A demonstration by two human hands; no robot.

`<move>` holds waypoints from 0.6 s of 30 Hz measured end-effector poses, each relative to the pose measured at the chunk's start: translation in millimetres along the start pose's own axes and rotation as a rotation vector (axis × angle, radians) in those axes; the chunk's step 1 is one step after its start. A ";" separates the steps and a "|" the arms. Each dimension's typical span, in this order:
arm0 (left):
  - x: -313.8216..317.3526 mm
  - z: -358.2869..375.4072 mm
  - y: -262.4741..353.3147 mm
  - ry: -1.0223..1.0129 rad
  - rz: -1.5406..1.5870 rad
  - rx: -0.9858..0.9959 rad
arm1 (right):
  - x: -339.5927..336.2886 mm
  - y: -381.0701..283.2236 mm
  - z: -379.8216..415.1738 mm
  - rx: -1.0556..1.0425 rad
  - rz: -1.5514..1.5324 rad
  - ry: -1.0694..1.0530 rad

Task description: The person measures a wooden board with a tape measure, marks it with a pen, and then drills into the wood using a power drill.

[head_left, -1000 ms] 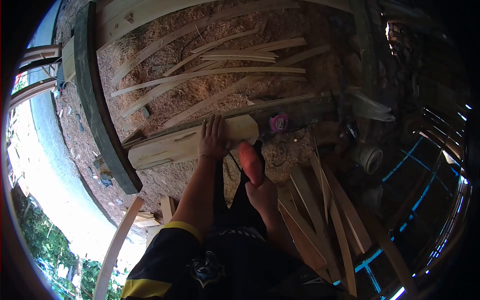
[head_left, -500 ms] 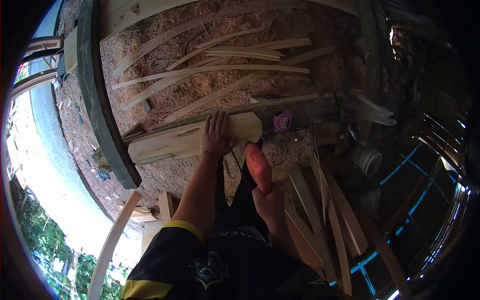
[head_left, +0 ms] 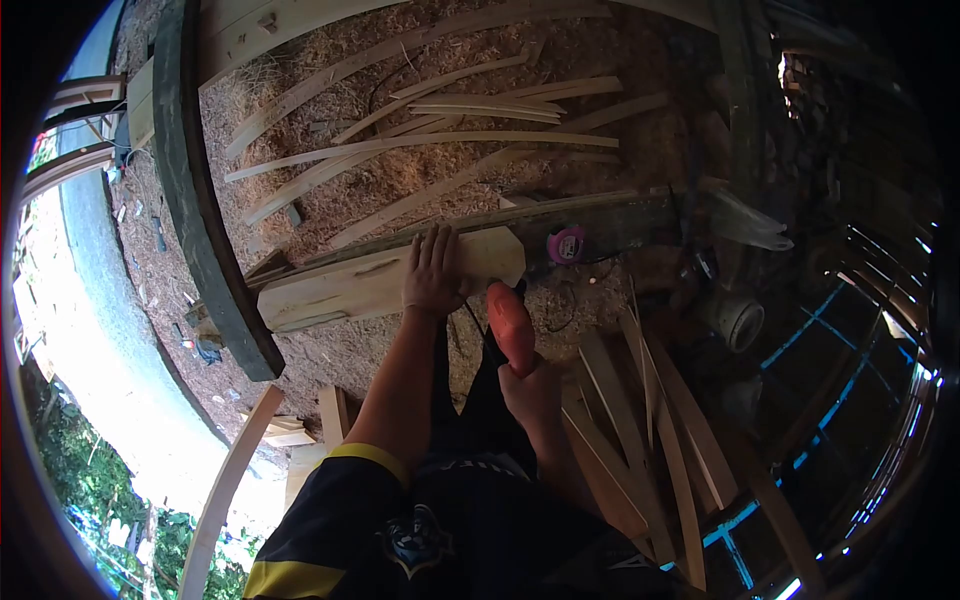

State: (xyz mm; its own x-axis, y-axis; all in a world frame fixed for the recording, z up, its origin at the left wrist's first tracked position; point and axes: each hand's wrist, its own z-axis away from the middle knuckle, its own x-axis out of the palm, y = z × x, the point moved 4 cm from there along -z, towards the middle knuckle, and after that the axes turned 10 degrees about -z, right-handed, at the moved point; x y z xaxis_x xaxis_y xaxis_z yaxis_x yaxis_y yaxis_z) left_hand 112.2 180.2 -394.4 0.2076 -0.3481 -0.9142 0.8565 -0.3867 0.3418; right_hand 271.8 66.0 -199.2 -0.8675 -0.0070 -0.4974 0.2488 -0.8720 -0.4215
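Observation:
My left hand (head_left: 433,272) lies flat on a pale wooden board (head_left: 340,291), its fingers stretched over the top near the right half. A red power tool (head_left: 512,325) is in my right hand (head_left: 531,392), wrapped round its lower end. The tool's dark front end touches or nearly touches the board's near edge by the right corner; the exact contact is hidden. Just right of the board, a pink tape measure (head_left: 566,245) rests on a dark beam (head_left: 640,222).
Long thin wood strips (head_left: 430,137) lie on the shavings-covered ground beyond the board. A dark post (head_left: 195,180) crosses at the left. More planks (head_left: 640,430) lean at the lower right, below a round pale container (head_left: 738,325).
The red tool and my right hand have shifted slightly to the left along the board's edge. My left hand remains on the board.

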 end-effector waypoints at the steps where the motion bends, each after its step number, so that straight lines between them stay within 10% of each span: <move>1: -1.0 -0.2 0.3 0.011 0.005 0.002 | 1.5 0.2 -4.1 0.009 0.006 -0.011; 18: -1.0 0.8 0.6 0.052 0.021 0.016 | -3.2 4.0 1.6 -0.021 -0.016 -0.022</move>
State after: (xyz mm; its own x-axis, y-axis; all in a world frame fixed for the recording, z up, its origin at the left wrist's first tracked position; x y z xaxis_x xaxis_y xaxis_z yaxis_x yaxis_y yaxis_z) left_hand 112.1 179.7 -393.2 0.2504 -0.3114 -0.9167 0.8443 -0.3930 0.3642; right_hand 274.9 61.7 -198.1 -0.8805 -0.0043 -0.4741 0.2439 -0.8617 -0.4450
